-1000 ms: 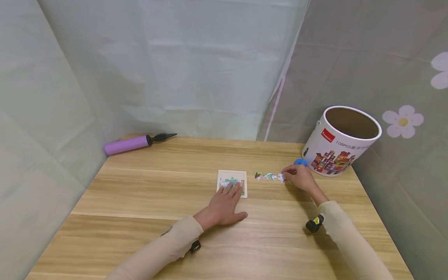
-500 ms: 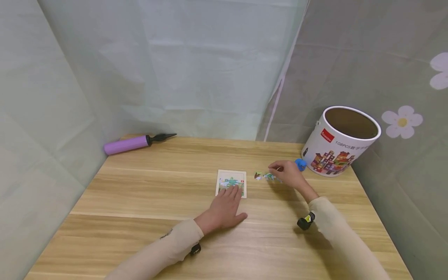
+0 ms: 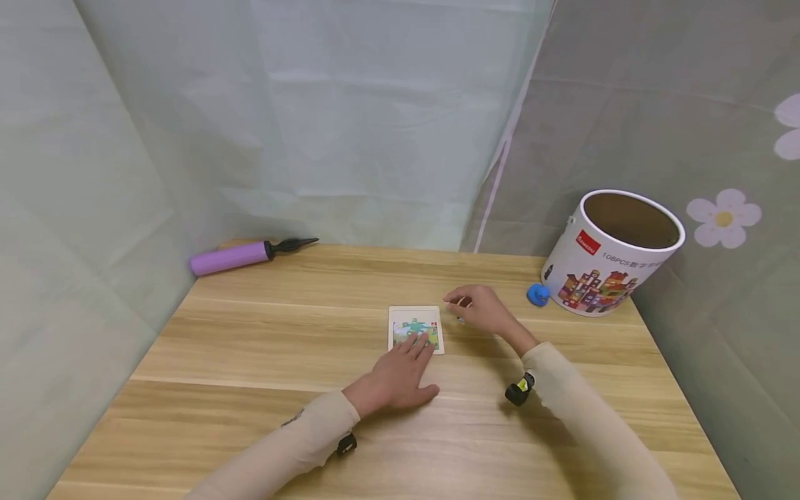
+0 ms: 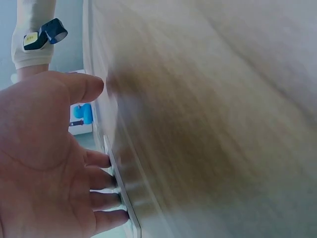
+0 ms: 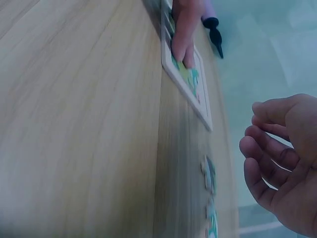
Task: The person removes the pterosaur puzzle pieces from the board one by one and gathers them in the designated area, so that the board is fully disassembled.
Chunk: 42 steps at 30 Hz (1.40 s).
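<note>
My left hand (image 3: 400,378) lies with straight fingers over the near edge of a small framed jigsaw puzzle (image 3: 414,310), its fingertips on the green and blue picture. In the left wrist view its palm (image 4: 44,163) shows, with the fingers along the frame's thin edge. My right hand (image 3: 482,310) hovers just right of the frame, fingers loosely curled, and nothing shows between them in the right wrist view. Beneath it, a loose jigsaw piece (image 5: 210,173) and a second piece (image 5: 212,220) lie on the wood. From the head view that hand mostly hides them.
A blue toy figure (image 3: 538,294) sits beside a large white bucket (image 3: 612,267) at the back right. At the back left lies a purple hand pump (image 3: 230,258) with a black nozzle. Cloth curtains (image 3: 375,125) stand behind the wooden table (image 3: 281,347).
From the far end of the loose pieces, by the blue toy, my right hand has moved left to beside the frame. My left fingers have drawn back slightly, uncovering more of the picture.
</note>
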### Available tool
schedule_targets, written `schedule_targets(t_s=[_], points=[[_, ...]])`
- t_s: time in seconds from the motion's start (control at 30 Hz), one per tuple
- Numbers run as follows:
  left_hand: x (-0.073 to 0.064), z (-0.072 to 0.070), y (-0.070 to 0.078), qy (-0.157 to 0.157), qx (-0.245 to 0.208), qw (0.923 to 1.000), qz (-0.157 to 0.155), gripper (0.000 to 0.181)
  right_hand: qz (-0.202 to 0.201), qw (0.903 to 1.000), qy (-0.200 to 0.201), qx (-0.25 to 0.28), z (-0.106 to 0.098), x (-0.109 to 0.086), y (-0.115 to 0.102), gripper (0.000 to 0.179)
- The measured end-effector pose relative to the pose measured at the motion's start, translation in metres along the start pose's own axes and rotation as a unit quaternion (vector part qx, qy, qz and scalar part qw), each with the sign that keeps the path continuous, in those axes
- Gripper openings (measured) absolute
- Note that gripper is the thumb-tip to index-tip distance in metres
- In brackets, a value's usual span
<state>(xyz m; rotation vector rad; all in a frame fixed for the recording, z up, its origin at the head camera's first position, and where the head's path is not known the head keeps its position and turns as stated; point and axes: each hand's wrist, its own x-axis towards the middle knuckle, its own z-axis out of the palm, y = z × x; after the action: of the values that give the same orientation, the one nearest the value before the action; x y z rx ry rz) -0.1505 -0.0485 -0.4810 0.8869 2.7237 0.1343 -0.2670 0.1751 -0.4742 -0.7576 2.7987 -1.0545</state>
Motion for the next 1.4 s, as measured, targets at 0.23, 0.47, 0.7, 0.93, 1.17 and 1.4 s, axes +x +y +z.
schedule_targets(t_s=[0.23,0.47,0.7,0.93,1.17,1.4], points=[[0.000,0.000,0.001,0.002,0.008,1.0000,0.000,0.080,-0.014,0.9996,-0.023,0.006,0.011,0.010,-0.008,0.022],[0.000,0.001,-0.003,0.011,0.000,0.9999,0.011,0.082,-0.031,0.9985,-0.042,0.015,0.022,0.020,-0.017,0.020],[-0.001,0.006,-0.008,0.021,0.011,0.9992,0.033,0.083,-0.035,0.9971,-0.066,0.017,0.034,0.027,-0.023,0.020],[0.000,0.009,-0.011,0.018,0.018,0.9991,0.034,0.083,-0.056,0.9949,-0.083,0.014,0.044,0.035,-0.030,0.019],[0.001,0.011,-0.013,0.020,0.031,0.9986,0.038,0.083,-0.061,0.9936,-0.096,0.000,0.054,0.043,-0.036,0.016],[-0.001,0.010,-0.013,0.022,0.035,0.9982,0.043,0.084,-0.063,0.9920,-0.108,-0.016,0.063,0.048,-0.039,0.011]])
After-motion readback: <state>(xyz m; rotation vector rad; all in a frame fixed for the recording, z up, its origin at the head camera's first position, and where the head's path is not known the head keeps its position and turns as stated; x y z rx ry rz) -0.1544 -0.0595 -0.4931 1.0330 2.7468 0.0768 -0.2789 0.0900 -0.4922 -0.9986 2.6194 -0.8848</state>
